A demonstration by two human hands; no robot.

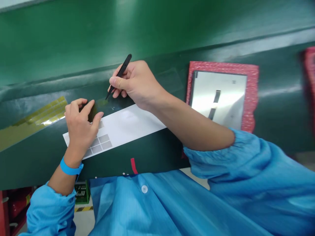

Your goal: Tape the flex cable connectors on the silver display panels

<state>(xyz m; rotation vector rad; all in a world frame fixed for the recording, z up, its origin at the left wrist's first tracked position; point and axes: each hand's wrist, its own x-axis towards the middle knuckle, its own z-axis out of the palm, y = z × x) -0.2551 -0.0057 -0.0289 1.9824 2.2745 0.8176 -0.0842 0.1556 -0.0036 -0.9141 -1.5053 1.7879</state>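
My right hand (137, 82) grips slim black tweezers (125, 65), slanting with the pointed tip down and left. A small, faint yellowish patch (102, 103) shows by the tip; whether the tweezers hold it I cannot tell. Below lies a long white sheet (133, 123) with grey rectangular labels (105, 140) at its left end. Over that end rests my left hand (82, 119), fingers spread and holding nothing, a blue band around the wrist. The hand hides some of the labels. Left of it is a clear sheet with rows of yellow film pieces (46, 113).
A flat panel with a shiny silver face (226, 95) lies on red bubble wrap (252, 78) at the right. More red wrap (310, 62) appears at the far right edge. Red tape (134, 166) marks the near edge of the green mat (157, 150). A green crate (83, 192) stands below.
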